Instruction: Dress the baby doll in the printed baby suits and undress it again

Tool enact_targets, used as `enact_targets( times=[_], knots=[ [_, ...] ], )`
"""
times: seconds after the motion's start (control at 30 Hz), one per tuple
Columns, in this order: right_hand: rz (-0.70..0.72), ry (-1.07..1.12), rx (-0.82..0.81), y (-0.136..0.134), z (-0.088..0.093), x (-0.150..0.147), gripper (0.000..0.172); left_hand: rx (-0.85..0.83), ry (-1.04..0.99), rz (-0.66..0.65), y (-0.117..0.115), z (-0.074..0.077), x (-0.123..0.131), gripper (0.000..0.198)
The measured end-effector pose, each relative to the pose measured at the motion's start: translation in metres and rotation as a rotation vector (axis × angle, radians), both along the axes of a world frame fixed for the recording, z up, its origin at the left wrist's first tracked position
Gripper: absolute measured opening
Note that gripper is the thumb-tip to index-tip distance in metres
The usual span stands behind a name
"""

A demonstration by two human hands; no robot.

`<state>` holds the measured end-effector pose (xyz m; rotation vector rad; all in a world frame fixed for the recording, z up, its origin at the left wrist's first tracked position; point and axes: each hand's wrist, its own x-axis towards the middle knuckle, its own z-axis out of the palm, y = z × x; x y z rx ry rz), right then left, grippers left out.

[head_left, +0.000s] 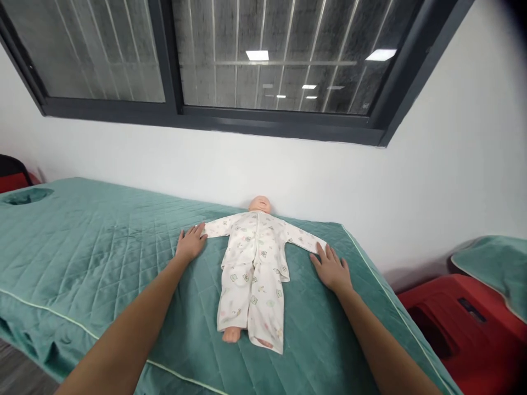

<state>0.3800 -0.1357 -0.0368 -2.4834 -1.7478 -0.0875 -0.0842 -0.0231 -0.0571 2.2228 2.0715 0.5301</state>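
A baby doll lies on its back on a green quilted bed cover, its head toward the wall. It wears a white patterned long-sleeved top and matching trousers. Both sleeves are spread out sideways, and one foot shows below a trouser leg. My left hand rests flat with its fingertips at the end of the left-side sleeve. At the cuff of the other sleeve, my right hand lies with fingers spread. The doll's hands are not visible.
Behind the bed stands a white wall with a dark-framed window above. A red plastic stool or chair with green cloth on it is at the right. The cover has a hole at the far left.
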Motion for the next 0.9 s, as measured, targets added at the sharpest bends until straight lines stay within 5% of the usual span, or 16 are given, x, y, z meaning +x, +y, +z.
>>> enact_targets(
  times=[0.27, 0.47, 0.57, 0.7, 0.8, 0.9],
  knots=[
    [-0.012, -0.043, -0.033, -0.037, 0.004, -0.021, 0.062, 0.055, -0.055, 0.049, -0.017, 0.004, 0.006, 0.054],
    [0.154, -0.015, 0.015, -0.102, 0.002, -0.062, 0.059, 0.111, -0.127, 0.084, -0.044, 0.01, 0.008, 0.051],
    [0.28, 0.147, 0.052, -0.148, 0.001, -0.095, 0.056, 0.176, -0.262, 0.008, -0.085, 0.006, 0.014, 0.048],
    [0.397, 0.421, 0.198, -0.193, 0.011, -0.149, 0.05, 0.142, -0.617, -0.103, -0.174, -0.001, 0.033, 0.03],
    [0.529, 0.407, 0.275, -0.199, 0.027, -0.184, 0.042, 0.001, -0.667, -0.246, -0.233, 0.003, 0.049, 0.02],
    [0.593, 0.301, 0.318, -0.188, 0.038, -0.208, 0.027, -0.055, -0.603, -0.247, -0.261, 0.012, 0.062, 0.023]
  ],
)
